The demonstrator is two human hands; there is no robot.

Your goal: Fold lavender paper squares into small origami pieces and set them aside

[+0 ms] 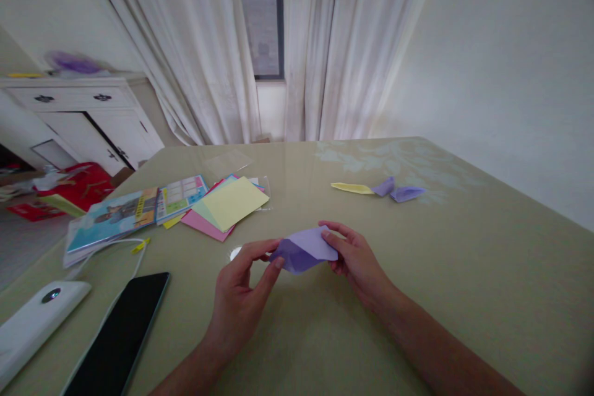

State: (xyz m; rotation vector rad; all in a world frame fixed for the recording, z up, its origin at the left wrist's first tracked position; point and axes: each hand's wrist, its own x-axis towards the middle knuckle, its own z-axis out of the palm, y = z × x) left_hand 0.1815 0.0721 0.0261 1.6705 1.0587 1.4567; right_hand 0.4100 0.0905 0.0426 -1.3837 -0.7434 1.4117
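A folded sheet of purple paper [306, 249] is held just above the table between both my hands. My left hand [245, 288] pinches its left corner between thumb and forefinger. On the other side, my right hand [355, 263] grips the right end, thumb on top and the other fingers behind and beneath, partly hidden. The paper's lighter upper flap lies over a darker lower layer. Farther back to the right rest folded purple paper pieces [407, 193] and a narrow folded yellow paper strip [352, 188].
Left of my hands lies a fan of coloured paper sheets [236, 204] beside a picture booklet [116, 216]. Nearer are a black-screened phone [123, 328], a white device [44, 318] and a white cable [142, 260]. Curtains [185, 43] hang beyond the table [440, 272].
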